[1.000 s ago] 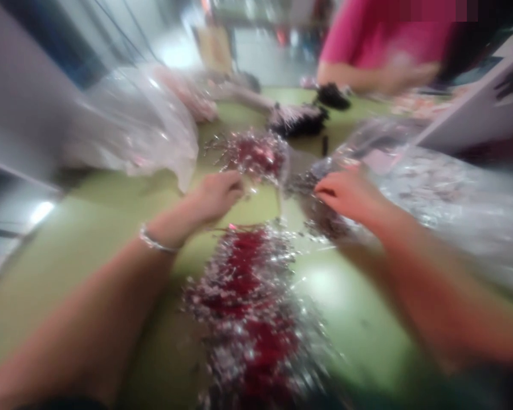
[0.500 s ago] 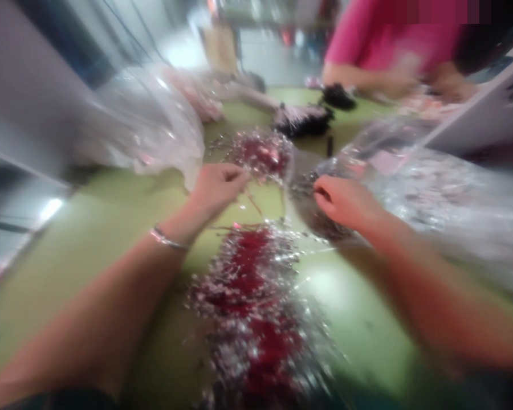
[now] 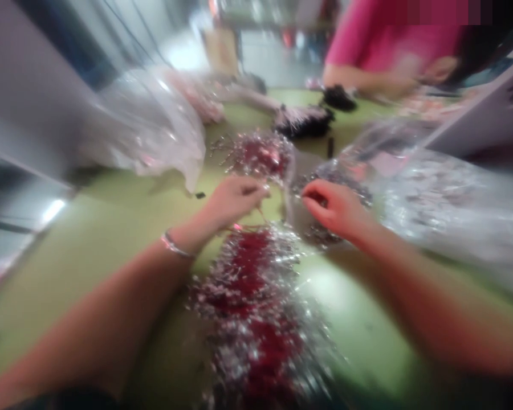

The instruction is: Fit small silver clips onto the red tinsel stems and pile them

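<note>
My left hand is closed in a pinch above the green table. From its fingertips hangs a thin reddish strand. To its right, my right hand has thumb and fingers pinched together; what they hold, if anything, is too blurred to name. It is over a clear plastic bag with dark silvery bits inside. Below both hands lies a long row of red and silver glittery strands. Just beyond them is a smaller red and silver bunch.
Clear plastic bags bulge at the left and right. Black and pale bundles lie farther back. Across the table sits a person in a pink top, hands at work. A small dark piece lies near my left hand.
My left hand has moved right and slightly nearer with the strand. My right hand has shifted a little left, so the two hands are closer together.
</note>
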Available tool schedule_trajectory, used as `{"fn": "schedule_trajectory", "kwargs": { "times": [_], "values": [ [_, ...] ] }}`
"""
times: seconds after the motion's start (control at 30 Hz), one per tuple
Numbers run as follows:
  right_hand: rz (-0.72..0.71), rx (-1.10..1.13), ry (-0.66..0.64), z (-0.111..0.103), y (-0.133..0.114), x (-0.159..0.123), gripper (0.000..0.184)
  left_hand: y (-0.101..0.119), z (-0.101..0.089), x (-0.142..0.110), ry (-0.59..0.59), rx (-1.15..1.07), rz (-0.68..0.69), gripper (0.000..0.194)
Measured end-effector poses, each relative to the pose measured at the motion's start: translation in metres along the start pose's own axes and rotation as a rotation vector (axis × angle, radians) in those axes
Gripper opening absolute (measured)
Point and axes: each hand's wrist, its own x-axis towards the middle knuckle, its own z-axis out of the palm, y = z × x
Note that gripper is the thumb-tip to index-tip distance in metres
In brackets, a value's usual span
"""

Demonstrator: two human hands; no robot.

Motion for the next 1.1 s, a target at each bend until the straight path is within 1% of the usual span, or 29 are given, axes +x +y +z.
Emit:
{"fn": "schedule_trajectory", "kwargs": {
  "times": [0.1, 0.17, 0.27, 0.37, 0.43, 0.57, 0.63, 0.7, 0.77, 0.83, 0.9, 0.93, 0.97, 1.03, 1.07, 1.1],
  "values": [
    [-0.002, 0.128, 0.074, 0.008, -0.011, -0.004, 0.014, 0.007, 0.01, -0.006, -0.087, -0.014, 0.027, 0.025],
    [-0.003, 0.183, 0.12, 0.014, -0.016, -0.006, 0.013, 0.011, 0.014, -0.009, -0.107, -0.011, 0.045, 0.025],
    [-0.023, 0.234, 0.117, 0.022, -0.019, -0.008, 0.011, 0.016, 0.016, -0.012, -0.109, -0.008, 0.048, 0.029],
    [-0.037, 0.249, 0.093, 0.023, -0.017, -0.008, 0.011, 0.015, 0.016, -0.011, -0.103, 0.041, 0.069, 0.03],
    [-0.045, 0.253, 0.052, 0.021, -0.016, -0.007, 0.012, 0.011, 0.015, -0.011, -0.082, 0.147, 0.153, 0.03],
    [-0.037, 0.264, -0.08, 0.011, -0.02, -0.006, 0.013, 0.004, 0.013, -0.013, -0.013, 0.507, 0.432, 0.025],
    [-0.009, 0.283, -0.132, 0.006, -0.024, -0.006, 0.013, 0.005, 0.013, -0.015, -0.015, 0.658, 0.542, 0.022],
    [0.02, 0.308, -0.167, 0.004, -0.028, -0.006, 0.014, 0.007, 0.011, -0.016, -0.032, 0.724, 0.605, 0.023],
    [0.05, 0.344, -0.179, 0.003, -0.031, -0.006, 0.016, 0.01, 0.007, -0.014, -0.048, 0.668, 0.62, 0.024],
    [0.061, 0.366, -0.167, 0.003, -0.033, -0.005, 0.016, 0.01, 0.0, -0.009, -0.105, 0.512, 0.611, 0.026],
    [0.041, 0.347, -0.177, 0.003, -0.033, -0.005, 0.015, 0.007, -0.008, -0.003, -0.15, 0.342, 0.553, 0.031],
    [0.018, 0.33, -0.206, 0.003, -0.033, -0.005, 0.015, 0.005, -0.011, 0.001, -0.146, 0.292, 0.508, 0.032],
    [-0.012, 0.321, -0.257, 0.002, -0.032, -0.005, 0.016, 0.002, -0.013, 0.003, -0.133, 0.281, 0.463, 0.03],
    [-0.081, 0.332, -0.386, 0.0, -0.029, -0.005, 0.019, -0.005, -0.013, 0.006, -0.135, 0.357, 0.404, 0.023],
    [-0.105, 0.331, -0.419, -0.002, -0.026, -0.004, 0.022, -0.008, -0.011, 0.007, -0.169, 0.418, 0.397, 0.021],
    [-0.115, 0.307, -0.41, -0.004, -0.023, -0.003, 0.024, -0.01, -0.008, 0.007, -0.216, 0.473, 0.401, 0.02]
  ]
}}
